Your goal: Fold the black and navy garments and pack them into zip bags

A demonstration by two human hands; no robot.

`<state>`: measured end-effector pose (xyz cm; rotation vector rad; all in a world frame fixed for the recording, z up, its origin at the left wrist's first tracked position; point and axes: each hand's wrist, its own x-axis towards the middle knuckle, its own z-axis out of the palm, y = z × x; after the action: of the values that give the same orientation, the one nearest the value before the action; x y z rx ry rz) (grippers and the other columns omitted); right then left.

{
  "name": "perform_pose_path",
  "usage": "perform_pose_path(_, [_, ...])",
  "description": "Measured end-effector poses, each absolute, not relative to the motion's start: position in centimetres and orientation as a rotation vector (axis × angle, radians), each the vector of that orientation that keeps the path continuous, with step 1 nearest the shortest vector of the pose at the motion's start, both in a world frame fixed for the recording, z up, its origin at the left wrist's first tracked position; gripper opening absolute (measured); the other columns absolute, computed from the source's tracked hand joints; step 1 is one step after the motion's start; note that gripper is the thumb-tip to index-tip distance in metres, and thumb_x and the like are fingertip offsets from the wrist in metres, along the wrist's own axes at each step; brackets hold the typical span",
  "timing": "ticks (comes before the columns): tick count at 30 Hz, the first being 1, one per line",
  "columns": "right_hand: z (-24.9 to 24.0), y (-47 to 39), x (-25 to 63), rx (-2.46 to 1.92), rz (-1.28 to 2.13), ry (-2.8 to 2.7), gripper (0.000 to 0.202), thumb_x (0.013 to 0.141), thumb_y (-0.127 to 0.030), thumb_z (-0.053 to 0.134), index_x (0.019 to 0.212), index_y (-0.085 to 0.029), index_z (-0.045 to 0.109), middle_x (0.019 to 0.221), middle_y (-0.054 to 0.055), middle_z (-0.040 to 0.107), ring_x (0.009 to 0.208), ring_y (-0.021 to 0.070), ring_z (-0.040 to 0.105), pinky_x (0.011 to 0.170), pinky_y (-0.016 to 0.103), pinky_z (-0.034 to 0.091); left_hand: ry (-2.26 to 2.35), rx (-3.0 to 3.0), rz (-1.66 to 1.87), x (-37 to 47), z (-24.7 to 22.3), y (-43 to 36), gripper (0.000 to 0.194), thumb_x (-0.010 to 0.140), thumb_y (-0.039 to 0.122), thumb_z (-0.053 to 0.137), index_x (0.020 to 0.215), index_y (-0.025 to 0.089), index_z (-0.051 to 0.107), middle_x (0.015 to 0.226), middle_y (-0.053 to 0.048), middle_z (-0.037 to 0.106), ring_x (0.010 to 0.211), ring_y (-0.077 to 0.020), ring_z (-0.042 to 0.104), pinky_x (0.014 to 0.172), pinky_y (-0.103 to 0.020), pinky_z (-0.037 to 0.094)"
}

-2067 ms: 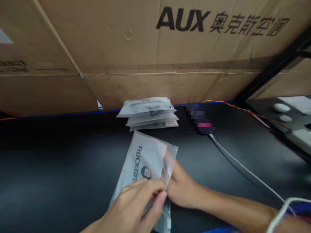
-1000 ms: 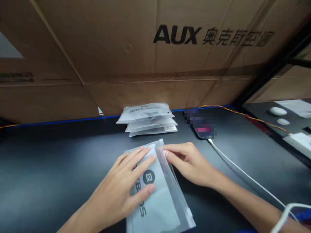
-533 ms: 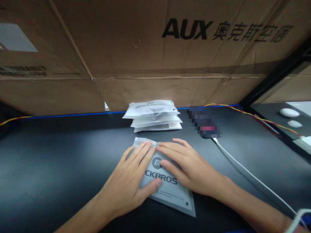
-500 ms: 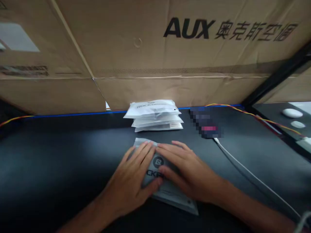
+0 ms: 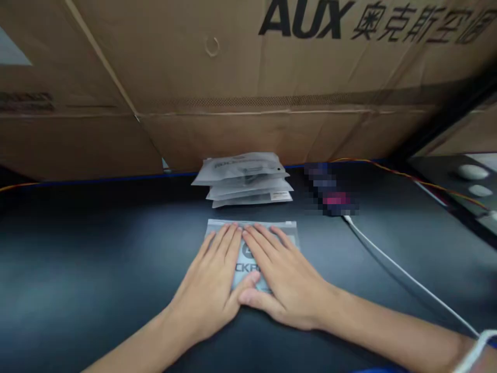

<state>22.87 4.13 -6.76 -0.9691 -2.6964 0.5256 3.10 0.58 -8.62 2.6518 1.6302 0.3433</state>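
My left grip (image 5: 212, 290) lies palm down, fingers straight and close together, pressing flat and holding nothing between them. My right grip (image 5: 291, 282) mirrors it, fingers slightly more fanned, likewise curled around nothing. Thumb tips come together; whether they touch, I cannot tell.

Beneath both: a flat, frosted, translucent plastic pouch (image 5: 245, 280), dark lettering and part of a round logo showing between my fingers. Straight, smooth zip strip (image 5: 267, 224) along its far edge, small white slider (image 5: 289, 223) near the right end. It lies on the smooth, dull-sheened black desk (image 5: 97, 269), just this side of a pile of similar frosted pouches (image 5: 248, 181), soft-sided, edges uneven, white label (image 5: 280, 196) low down.

Right of the pile: a dark oblong slab (image 5: 330, 194), detail blurred, slim white cable (image 5: 407, 287) at its near end. Behind: creased brown cardboard (image 5: 217, 77), bold black print.
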Motion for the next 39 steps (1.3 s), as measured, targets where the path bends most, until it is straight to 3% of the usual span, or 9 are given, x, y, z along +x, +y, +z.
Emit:
perform_pose_path(8, [-6.8, 5.5, 22.9, -0.843, 0.580, -2.671, 0.082, 0.091, -0.063, 0.048, 0.150, -0.007, 0.037, 0.153, 0.021, 0.041, 0.146, 0.0317, 0.033, 0.120, 0.054, 0.023, 1.674, 2.708, 0.304, 3.7, -6.6, 1.6, 0.057, 0.097, 0.044, 0.039, 0.133, 0.004, 0.056, 0.139, -0.024, 0.057, 0.130, -0.0361, 0.052, 0.105, -0.051, 0.043])
perform_pose_path(11, [-6.4, 6.2, 23.5, -0.796, 0.668, -2.566, 0.065, 0.095, -0.055, 0.048, 0.145, -0.013, 0.045, 0.148, 0.017, 0.051, 0.138, 0.0273, 0.046, 0.116, 0.049, 0.033, 1.731, 2.654, 0.194, 3.7, -4.9, 1.8, 0.051, 0.095, 0.049, 0.043, 0.116, 0.009, 0.066, 0.118, -0.020, 0.068, 0.110, -0.0346, 0.063, 0.095, -0.048, 0.048])
perform_pose_path(13, [-6.1, 7.0, 24.2, -0.859, 0.625, -2.398, 0.048, 0.097, -0.044, 0.048, 0.135, -0.015, 0.054, 0.138, 0.015, 0.060, 0.129, 0.0249, 0.055, 0.110, 0.043, 0.041, 1.774, 2.619, 0.130, 3.5, -3.9, 1.6, 0.054, 0.092, 0.060, 0.045, 0.102, 0.013, 0.069, 0.103, -0.016, 0.069, 0.097, -0.0334, 0.065, 0.087, -0.047, 0.049])
perform_pose_path(16, [-5.8, 8.3, 25.1, -1.043, 0.469, -2.190, 0.035, 0.091, -0.032, 0.056, 0.120, -0.013, 0.064, 0.119, 0.015, 0.069, 0.109, 0.0250, 0.064, 0.096, 0.040, 0.048, 1.789, 2.582, 0.091, 3.0, -2.9, 1.2, 0.065, 0.081, 0.077, 0.047, 0.096, 0.017, 0.069, 0.100, -0.014, 0.067, 0.088, -0.0322, 0.065, 0.080, -0.045, 0.048])
perform_pose_path(20, [-6.1, 9.5, 25.7, -1.162, 0.738, -2.243, 0.024, 0.085, -0.028, 0.060, 0.097, -0.011, 0.071, 0.084, 0.008, 0.073, 0.071, 0.0163, 0.064, 0.069, 0.029, 0.050, 1.778, 2.514, 0.051, 2.2, -2.2, 1.1, 0.071, 0.073, 0.083, 0.049, 0.093, 0.018, 0.069, 0.095, -0.011, 0.067, 0.084, -0.0305, 0.064, 0.077, -0.042, 0.047])
perform_pose_path(23, [-6.4, 9.5, 25.5, -1.069, 0.958, -2.155, 0.021, 0.084, -0.029, 0.061, 0.090, -0.012, 0.071, 0.079, 0.005, 0.072, 0.071, 0.0145, 0.064, 0.065, 0.025, 0.048, 1.630, 2.448, 0.164, 2.2, -2.1, 1.8, 0.064, 0.075, 0.077, 0.056, 0.100, 0.019, 0.068, 0.100, -0.009, 0.068, 0.091, -0.0288, 0.064, 0.080, -0.039, 0.048])
perform_pose_path(27, [-6.7, 8.3, 24.6, -0.965, 1.127, -2.000, 0.024, 0.083, -0.034, 0.065, 0.090, -0.012, 0.072, 0.081, 0.005, 0.073, 0.072, 0.0146, 0.064, 0.067, 0.025, 0.049, 1.384, 2.294, 0.595, 2.9, -2.9, 3.0, 0.041, 0.092, 0.053, 0.053, 0.112, 0.020, 0.065, 0.112, -0.006, 0.070, 0.102, -0.0215, 0.064, 0.089, -0.032, 0.048])
perform_pose_path(34, [-6.2, 5.9, 23.4, -0.917, 1.178, -2.051, 0.028, 0.086, -0.040, 0.063, 0.084, -0.014, 0.073, 0.071, 0.003, 0.069, 0.063, 0.0132, 0.058, 0.058, 0.023, 0.044, 1.316, 2.210, 0.662, 3.6, -4.0, 2.9, 0.028, 0.095, 0.039, 0.052, 0.090, 0.018, 0.069, 0.087, -0.002, 0.072, 0.081, -0.0175, 0.064, 0.074, -0.028, 0.047])
perform_pose_path(39, [-5.7, 8.0, 24.6, -1.022, 1.095, -1.937, 0.026, 0.078, -0.040, 0.069, 0.078, -0.014, 0.073, 0.068, 0.003, 0.067, 0.062, 0.0148, 0.058, 0.059, 0.026, 0.045, 1.396, 2.222, 0.588, 1.5, -2.9, 3.1, 0.025, 0.091, 0.035, 0.053, 0.083, 0.017, 0.069, 0.083, -0.002, 0.071, 0.077, -0.0168, 0.062, 0.068, -0.025, 0.043])
